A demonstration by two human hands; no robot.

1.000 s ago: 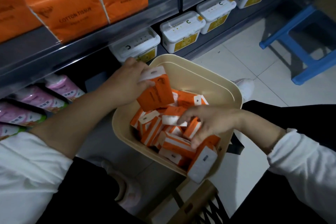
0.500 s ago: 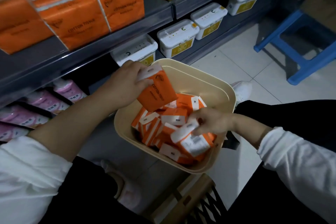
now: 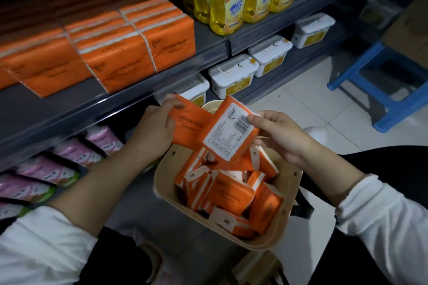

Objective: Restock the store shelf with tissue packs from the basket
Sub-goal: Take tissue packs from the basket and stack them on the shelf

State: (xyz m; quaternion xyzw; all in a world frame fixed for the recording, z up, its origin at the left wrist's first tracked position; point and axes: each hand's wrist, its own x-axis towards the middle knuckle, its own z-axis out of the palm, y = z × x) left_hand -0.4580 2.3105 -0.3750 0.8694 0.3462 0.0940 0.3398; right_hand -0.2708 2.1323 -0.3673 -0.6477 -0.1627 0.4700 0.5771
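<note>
The grey metal shelf (image 3: 69, 109) carries wrapped orange tissue bundles (image 3: 120, 58) toward its left end. The left hand (image 3: 152, 132) grips a small orange tissue pack (image 3: 187, 120). Beside it, a white-labelled orange pack (image 3: 231, 132) is pinched by the right hand (image 3: 278, 136). Both are above the beige plastic basket (image 3: 287, 215), which is full of loose orange packs (image 3: 231, 194). Picking looks finished; next, both need lifting to the shelf's bare front edge.

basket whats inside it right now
Small orange-and-white tissue packs lie jumbled in the basket. Its floor is hidden beneath them, and the two held packs, gripped above by the left hand and right hand, cover its far end.
</note>
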